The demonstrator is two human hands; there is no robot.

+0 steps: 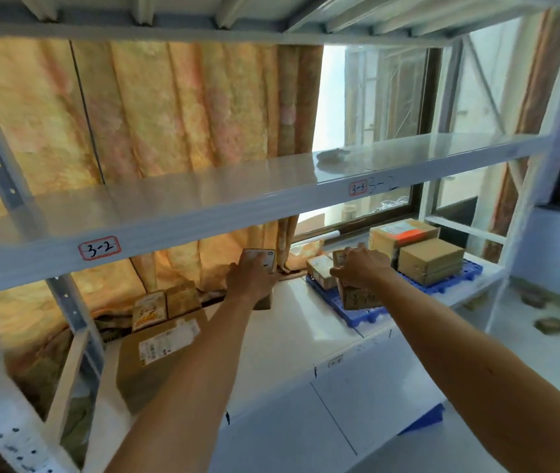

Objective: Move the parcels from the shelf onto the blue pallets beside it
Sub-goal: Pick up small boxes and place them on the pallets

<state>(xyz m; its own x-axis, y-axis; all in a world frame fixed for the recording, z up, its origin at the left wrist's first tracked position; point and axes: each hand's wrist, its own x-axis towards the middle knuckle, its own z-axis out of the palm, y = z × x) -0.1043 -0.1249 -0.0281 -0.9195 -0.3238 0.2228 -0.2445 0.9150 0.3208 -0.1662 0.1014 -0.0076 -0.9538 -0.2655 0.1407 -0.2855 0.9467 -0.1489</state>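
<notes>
Here we go, both arms stretched in under the grey-white metal shelf, the lower level below the red-edged tag reading "3-2".

Our left hand is on the tall narrow cardboard parcel with a white label. The fingers run up its near face and clasp it, and the parcel stands upright at the back of the shelf board, just in front of the orange patterned curtain.

Our right hand comes from above, knuckles up, fingers curled down and gripping the small brown cardboard parcel with dark handwriting. That parcel sits at the near left edge of the blue plastic grid pallet. We cannot tell whether it rests on the pallet or hangs just over it.

On the pallet, behind the right hand, is a large cardboard box with an orange label. A plain brown cardboard box lies just in front of it, and a small low carton lies at the pallet's left end.

Over on the left of the shelf, well apart from the pallet, there are more parcels. A broad flat cardboard box with white stickers lies nearest us. Behind it are a little box with a yellow label and a small plain brown box, side by side against the curtain.
</notes>
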